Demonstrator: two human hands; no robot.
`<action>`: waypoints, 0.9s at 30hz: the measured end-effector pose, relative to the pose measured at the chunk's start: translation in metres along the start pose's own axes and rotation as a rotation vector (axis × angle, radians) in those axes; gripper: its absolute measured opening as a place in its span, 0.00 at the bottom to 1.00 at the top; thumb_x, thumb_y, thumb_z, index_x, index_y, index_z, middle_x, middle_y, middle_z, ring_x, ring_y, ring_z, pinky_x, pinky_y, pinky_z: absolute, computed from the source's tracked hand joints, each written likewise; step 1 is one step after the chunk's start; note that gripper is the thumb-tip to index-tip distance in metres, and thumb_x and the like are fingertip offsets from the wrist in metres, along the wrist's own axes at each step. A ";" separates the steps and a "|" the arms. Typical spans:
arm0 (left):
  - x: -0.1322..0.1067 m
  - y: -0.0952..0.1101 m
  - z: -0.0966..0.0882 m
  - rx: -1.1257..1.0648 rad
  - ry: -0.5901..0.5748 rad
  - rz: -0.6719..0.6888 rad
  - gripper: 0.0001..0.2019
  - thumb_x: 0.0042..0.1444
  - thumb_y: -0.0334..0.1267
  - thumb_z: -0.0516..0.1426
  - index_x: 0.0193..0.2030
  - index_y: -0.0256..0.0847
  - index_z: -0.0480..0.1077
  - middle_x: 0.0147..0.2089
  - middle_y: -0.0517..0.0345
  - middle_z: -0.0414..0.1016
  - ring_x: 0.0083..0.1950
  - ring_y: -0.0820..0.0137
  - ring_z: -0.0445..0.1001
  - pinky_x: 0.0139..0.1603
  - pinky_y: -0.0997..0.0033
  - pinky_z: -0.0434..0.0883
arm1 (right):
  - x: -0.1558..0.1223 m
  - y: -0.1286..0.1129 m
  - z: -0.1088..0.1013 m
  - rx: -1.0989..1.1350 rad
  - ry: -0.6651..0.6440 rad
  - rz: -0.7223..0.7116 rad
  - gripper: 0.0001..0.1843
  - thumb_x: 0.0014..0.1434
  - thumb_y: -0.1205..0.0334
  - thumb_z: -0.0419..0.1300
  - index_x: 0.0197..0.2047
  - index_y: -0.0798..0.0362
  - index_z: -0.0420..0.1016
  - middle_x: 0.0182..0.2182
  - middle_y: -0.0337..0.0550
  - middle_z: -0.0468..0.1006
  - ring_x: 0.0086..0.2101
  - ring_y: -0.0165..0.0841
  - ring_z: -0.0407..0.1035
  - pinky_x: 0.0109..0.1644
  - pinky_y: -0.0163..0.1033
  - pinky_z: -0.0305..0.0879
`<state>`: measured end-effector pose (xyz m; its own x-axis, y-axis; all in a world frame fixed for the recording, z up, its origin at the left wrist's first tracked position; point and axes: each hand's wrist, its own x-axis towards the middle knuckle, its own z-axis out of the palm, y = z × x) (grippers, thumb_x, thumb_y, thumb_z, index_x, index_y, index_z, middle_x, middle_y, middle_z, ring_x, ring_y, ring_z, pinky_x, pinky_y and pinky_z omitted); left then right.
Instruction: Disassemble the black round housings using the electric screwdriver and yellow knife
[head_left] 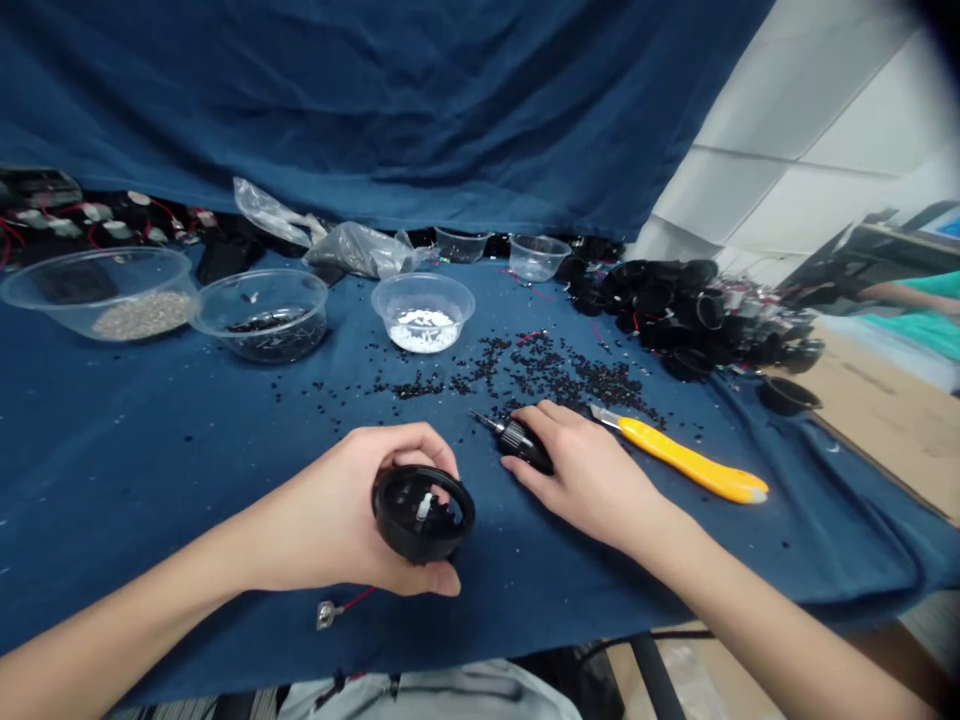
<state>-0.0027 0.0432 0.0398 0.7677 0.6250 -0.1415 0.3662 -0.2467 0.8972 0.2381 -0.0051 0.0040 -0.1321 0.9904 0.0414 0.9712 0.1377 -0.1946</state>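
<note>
My left hand (pixel 360 520) is closed around a round black plastic housing (pixel 424 545), its open side tilted up toward me. A small white part (pixel 424 506) stands inside the housing. From beneath that hand a red wire runs to a small metal piece (pixel 325 614) hanging or lying below. My right hand (pixel 577 470) rests on the cloth, fingers wrapped over a black electric screwdriver (pixel 519 440) whose bit points to the upper left. Just right of this hand lies a yellow-handled utility knife (pixel 690 462) with its blade showing.
Many tiny black pieces (pixel 555 365) are scattered over the blue cloth (pixel 135 440). Behind them stand clear bowls, one with white bits (pixel 424 300), one with black parts (pixel 262 315), one with beige grains (pixel 105 290). Black housings (pixel 660 300) are heaped at right. A person's arm (pixel 911 292) shows at far right.
</note>
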 end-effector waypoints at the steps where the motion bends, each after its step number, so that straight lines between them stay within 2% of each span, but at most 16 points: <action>1: 0.000 0.001 0.000 -0.052 -0.025 -0.004 0.22 0.38 0.35 0.72 0.39 0.42 0.68 0.31 0.71 0.74 0.30 0.76 0.71 0.29 0.82 0.66 | 0.000 0.000 0.000 -0.002 0.000 -0.001 0.15 0.65 0.58 0.60 0.53 0.53 0.69 0.43 0.45 0.71 0.44 0.41 0.69 0.49 0.43 0.64; 6: -0.001 0.002 -0.003 -0.229 -0.119 0.003 0.22 0.40 0.32 0.71 0.39 0.43 0.66 0.29 0.72 0.75 0.26 0.79 0.70 0.28 0.83 0.67 | 0.000 0.001 0.001 -0.010 -0.004 -0.002 0.14 0.65 0.58 0.60 0.52 0.54 0.69 0.43 0.45 0.71 0.44 0.41 0.69 0.49 0.44 0.64; 12: 0.003 -0.006 -0.003 -0.020 -0.025 -0.031 0.21 0.39 0.39 0.72 0.39 0.43 0.69 0.32 0.67 0.75 0.31 0.72 0.72 0.29 0.79 0.67 | -0.002 -0.004 -0.002 -0.011 -0.004 0.007 0.14 0.65 0.58 0.60 0.52 0.55 0.70 0.44 0.46 0.72 0.45 0.42 0.69 0.48 0.44 0.65; 18: 0.007 -0.013 0.000 0.063 0.009 -0.050 0.21 0.40 0.41 0.71 0.39 0.43 0.68 0.32 0.66 0.74 0.32 0.70 0.69 0.31 0.76 0.65 | 0.000 -0.005 -0.015 0.046 0.044 0.037 0.15 0.66 0.58 0.60 0.53 0.55 0.68 0.46 0.46 0.73 0.43 0.40 0.72 0.45 0.41 0.65; 22: 0.009 -0.016 -0.005 0.100 0.044 -0.052 0.26 0.44 0.44 0.70 0.49 0.45 0.65 0.32 0.67 0.72 0.32 0.70 0.69 0.34 0.73 0.66 | 0.019 -0.006 -0.026 0.101 0.116 0.079 0.15 0.63 0.56 0.63 0.50 0.53 0.69 0.43 0.43 0.76 0.41 0.40 0.73 0.42 0.40 0.64; 27: 0.025 -0.017 -0.035 0.202 0.216 -0.045 0.44 0.46 0.49 0.69 0.66 0.49 0.53 0.38 0.61 0.76 0.40 0.61 0.76 0.46 0.63 0.71 | 0.053 -0.007 -0.027 0.163 0.180 0.128 0.17 0.60 0.52 0.66 0.48 0.53 0.73 0.40 0.43 0.79 0.40 0.40 0.74 0.43 0.40 0.64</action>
<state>-0.0080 0.0885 0.0357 0.6264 0.7766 -0.0679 0.5113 -0.3435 0.7878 0.2297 0.0459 0.0341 0.0412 0.9834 0.1765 0.9311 0.0263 -0.3639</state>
